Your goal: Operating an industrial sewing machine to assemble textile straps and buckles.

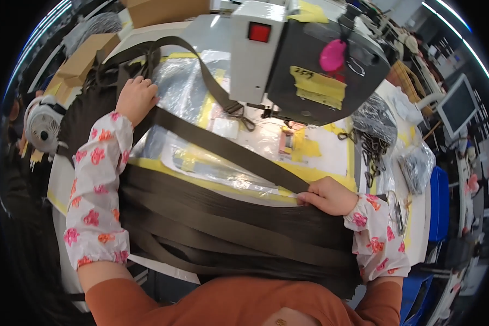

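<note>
A dark olive webbing strap stretches slantwise across the table between my two hands. My right hand pinches its near right end between thumb and fingers. Higher up at the left, my left hand is closed over the strap's other part, its fingertips partly hidden. From there the strap loops back over the plastic-covered table to a metal snap hook under the sewing machine head. A thick layer of similar straps lies along the near edge, across my lap.
A small white fan stands at the left, below cardboard boxes. Right of the machine lie a heap of dark metal hooks, plastic bags and scissors. A blue bin is beyond the table's right edge.
</note>
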Tool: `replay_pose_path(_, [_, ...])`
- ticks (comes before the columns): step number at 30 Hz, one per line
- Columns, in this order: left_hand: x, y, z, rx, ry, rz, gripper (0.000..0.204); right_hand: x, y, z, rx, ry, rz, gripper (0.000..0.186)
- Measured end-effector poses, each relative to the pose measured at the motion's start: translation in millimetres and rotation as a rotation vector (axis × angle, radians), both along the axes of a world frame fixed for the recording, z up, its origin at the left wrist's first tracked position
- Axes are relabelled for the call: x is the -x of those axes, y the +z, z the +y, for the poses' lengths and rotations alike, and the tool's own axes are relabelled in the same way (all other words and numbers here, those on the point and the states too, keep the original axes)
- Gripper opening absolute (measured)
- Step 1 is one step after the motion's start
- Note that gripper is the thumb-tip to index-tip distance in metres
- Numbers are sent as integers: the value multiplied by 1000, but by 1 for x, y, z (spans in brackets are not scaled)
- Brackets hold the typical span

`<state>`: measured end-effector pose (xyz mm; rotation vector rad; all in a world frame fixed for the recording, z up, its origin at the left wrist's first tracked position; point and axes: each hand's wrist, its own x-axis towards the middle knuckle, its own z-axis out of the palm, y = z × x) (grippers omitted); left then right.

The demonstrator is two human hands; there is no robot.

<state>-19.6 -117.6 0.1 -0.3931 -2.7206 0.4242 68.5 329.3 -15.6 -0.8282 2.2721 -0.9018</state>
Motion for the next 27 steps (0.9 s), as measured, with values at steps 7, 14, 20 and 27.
replay_pose_path(7, [-47,-12,204,-646,-988,-637,20,9,24,-10,-21,89,-11,35])
replay_pose_path(14, [-52,-39,201,-812,-733,-716,27,52,8,40,-307,-402,902,22])
replay_pose_path(20, [-48,-45,227,-812,-788,-632,27,77,-28,100,-449,-403,891,22])
replay_pose_path(27, [-49,-33,188,-665,-641,-638,24,86,-15,81,-642,-317,773,21])
